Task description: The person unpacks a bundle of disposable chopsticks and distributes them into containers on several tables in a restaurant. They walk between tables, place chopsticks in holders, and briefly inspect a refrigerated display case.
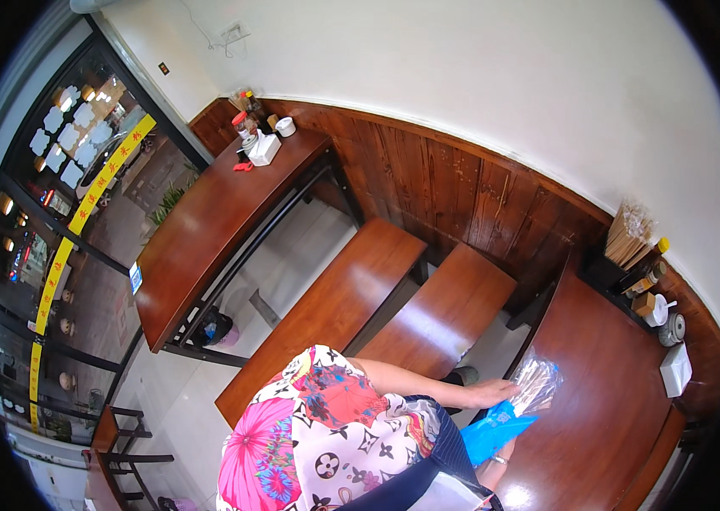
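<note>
Left hand [489, 393]: fingers closed on the upper side of a blue-and-clear plastic packet [496, 430], near where the blue film meets the clear end. Right hand [501, 460]: at the packet's lower side, mostly covered by the blue film; cannot tell how firmly its fingers are closed.

Packet: at the near edge of the right-hand worktop [590, 426], blue part toward the body, clear end out over the wood; contact with the surface cannot be made out. Pale slender sticks show through the clear film.

Handling (judged): light; film soft, crinkly, likely slippery; sticks stiff lengthwise, apt to slide out if tipped with an end open. Best hold: around the bundled middle, not the loose film.

Farther out: holder of wrapped sticks [630, 238], condiment bottles [650, 274] and white box [676, 370] along the wall; two wooden benches [326, 315] beyond the left arm; second table [224, 217] near the glass front [79, 255].
</note>
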A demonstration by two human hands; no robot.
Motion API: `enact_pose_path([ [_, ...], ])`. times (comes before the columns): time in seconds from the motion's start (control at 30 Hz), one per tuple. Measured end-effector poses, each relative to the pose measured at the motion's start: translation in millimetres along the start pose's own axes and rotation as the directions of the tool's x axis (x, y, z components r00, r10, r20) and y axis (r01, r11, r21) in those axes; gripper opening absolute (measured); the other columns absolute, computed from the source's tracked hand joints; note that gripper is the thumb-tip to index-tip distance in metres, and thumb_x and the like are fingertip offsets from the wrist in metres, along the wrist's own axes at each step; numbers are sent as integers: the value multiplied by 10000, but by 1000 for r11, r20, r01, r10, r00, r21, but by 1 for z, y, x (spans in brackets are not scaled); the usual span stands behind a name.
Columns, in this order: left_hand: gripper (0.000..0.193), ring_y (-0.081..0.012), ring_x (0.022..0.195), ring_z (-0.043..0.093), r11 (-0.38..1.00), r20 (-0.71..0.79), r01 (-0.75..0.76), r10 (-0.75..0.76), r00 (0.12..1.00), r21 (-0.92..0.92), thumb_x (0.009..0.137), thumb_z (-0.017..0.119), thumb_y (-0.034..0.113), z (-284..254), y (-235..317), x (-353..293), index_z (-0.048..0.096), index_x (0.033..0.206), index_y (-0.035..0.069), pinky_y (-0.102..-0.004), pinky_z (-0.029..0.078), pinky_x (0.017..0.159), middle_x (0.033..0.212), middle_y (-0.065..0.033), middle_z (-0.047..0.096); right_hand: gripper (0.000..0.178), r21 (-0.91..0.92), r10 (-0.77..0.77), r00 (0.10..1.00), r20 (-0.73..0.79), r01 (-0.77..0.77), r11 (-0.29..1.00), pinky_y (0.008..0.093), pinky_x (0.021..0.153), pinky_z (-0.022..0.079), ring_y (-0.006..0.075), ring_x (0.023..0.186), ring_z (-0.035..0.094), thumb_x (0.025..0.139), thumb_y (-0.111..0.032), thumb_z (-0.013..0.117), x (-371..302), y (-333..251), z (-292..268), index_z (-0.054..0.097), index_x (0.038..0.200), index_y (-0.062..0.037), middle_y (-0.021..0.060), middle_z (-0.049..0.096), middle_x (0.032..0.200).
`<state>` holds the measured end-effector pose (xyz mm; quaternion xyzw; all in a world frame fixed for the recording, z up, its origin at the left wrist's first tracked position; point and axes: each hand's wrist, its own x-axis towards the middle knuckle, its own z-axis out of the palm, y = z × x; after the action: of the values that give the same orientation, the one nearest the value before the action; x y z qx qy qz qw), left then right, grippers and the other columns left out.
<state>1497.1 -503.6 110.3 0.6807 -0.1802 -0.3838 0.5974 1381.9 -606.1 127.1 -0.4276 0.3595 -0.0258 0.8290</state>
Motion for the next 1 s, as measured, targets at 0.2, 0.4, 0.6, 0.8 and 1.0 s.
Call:
enact_pose_path([
  [0.2,487,-281,934,564,993,-217,-96,107,970,64,929,302,387,4,-3,13,547,1052,-16,-384,411,825,994,-189,604,220,-101,29,994,104,-18,995,233,423,421,140,495,507,794,-70,536,-3,-6,-13,466,999,-30,45,517,685],
  [0.4,309,-152,777,556,977,-373,-135,65,926,-165,930,369,252,-32,-1,53,567,980,19,-300,451,677,864,-69,602,388,-264,188,909,371,-91,960,243,438,413,139,504,507,708,-29,594,-46,-30,-17,447,1065,5,75,548,707],
  [0.6,141,-150,775,546,818,-663,-424,72,745,-388,851,449,118,-59,19,106,565,858,38,-294,460,700,808,-56,581,523,-455,208,933,293,-56,889,214,460,384,112,549,498,670,-100,687,-69,-33,-60,441,1119,9,53,548,717],
  [0.8,264,-209,934,561,938,-521,-203,326,789,280,904,426,177,-105,72,68,506,1137,84,-303,436,819,1050,-95,579,446,-143,-25,995,93,38,989,272,381,429,158,427,490,723,-97,651,-103,-66,-59,395,1074,0,82,515,638],
  [1.0,377,-294,1024,524,664,631,-497,50,774,558,880,464,322,2,79,12,550,1131,54,-356,431,847,1109,-170,535,496,-7,-361,927,-104,363,932,253,415,420,130,501,495,779,-139,608,-68,-88,-28,362,1184,4,62,507,696],
])
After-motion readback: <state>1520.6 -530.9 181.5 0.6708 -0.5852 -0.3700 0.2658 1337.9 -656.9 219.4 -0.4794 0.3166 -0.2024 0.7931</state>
